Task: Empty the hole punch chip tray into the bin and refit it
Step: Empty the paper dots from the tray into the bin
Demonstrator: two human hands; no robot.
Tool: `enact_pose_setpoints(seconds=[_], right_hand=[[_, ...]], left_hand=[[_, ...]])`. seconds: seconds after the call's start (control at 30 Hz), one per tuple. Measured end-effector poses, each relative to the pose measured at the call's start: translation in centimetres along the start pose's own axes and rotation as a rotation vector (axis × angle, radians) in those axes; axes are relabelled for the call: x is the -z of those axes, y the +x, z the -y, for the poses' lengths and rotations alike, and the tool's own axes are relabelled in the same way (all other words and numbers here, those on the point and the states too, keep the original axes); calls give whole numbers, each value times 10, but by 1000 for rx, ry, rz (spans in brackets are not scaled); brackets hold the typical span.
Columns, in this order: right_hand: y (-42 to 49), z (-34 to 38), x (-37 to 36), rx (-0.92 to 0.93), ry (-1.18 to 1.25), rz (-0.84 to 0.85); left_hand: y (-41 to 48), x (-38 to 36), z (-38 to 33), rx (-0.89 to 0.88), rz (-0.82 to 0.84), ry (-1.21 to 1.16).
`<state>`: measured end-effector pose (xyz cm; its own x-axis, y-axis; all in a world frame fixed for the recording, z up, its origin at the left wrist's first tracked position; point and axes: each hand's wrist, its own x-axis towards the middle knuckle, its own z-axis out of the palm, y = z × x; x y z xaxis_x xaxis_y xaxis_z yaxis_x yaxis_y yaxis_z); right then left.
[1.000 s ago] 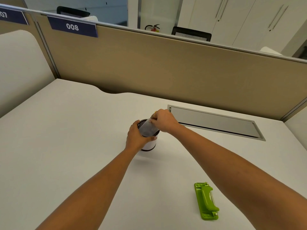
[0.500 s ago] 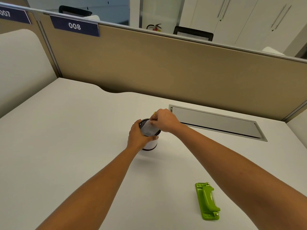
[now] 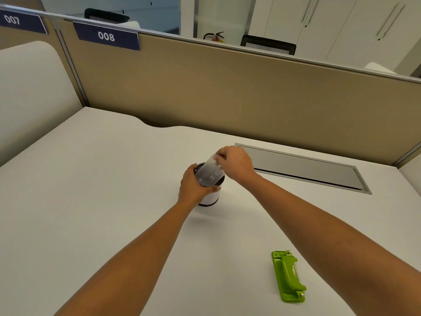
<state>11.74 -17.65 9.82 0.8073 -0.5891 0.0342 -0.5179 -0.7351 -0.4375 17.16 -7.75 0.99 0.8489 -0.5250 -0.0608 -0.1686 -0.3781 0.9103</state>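
A small white bin (image 3: 210, 198) with a dark rim stands in the middle of the desk. My left hand (image 3: 192, 187) is wrapped around its side. My right hand (image 3: 235, 164) pinches the upper end of a translucent chip tray (image 3: 210, 173), which is tilted steeply over the bin's mouth with its lower end inside the rim. The green hole punch (image 3: 289, 275) lies on the desk near the front right, apart from both hands.
A grey metal cable flap (image 3: 307, 169) is set into the desk behind my right hand. A tan partition (image 3: 227, 92) with a "008" label runs along the far edge. A padded side panel (image 3: 29, 92) stands at the left.
My right hand has lifted the tray's upper end, so the tray stands steeper over the bin. My left hand stays on the bin. The punch has not moved.
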Motion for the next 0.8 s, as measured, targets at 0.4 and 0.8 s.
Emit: enact_pose_setpoints(seconds=[0.4,0.8], right_hand=[[-6,-25,-10,-525,885,-88],[-21,-31,-14,-31,508,-243]], left_hand=[[-2,2,0,-11,-5,-57],[-2,3,-1,4,3,-29]])
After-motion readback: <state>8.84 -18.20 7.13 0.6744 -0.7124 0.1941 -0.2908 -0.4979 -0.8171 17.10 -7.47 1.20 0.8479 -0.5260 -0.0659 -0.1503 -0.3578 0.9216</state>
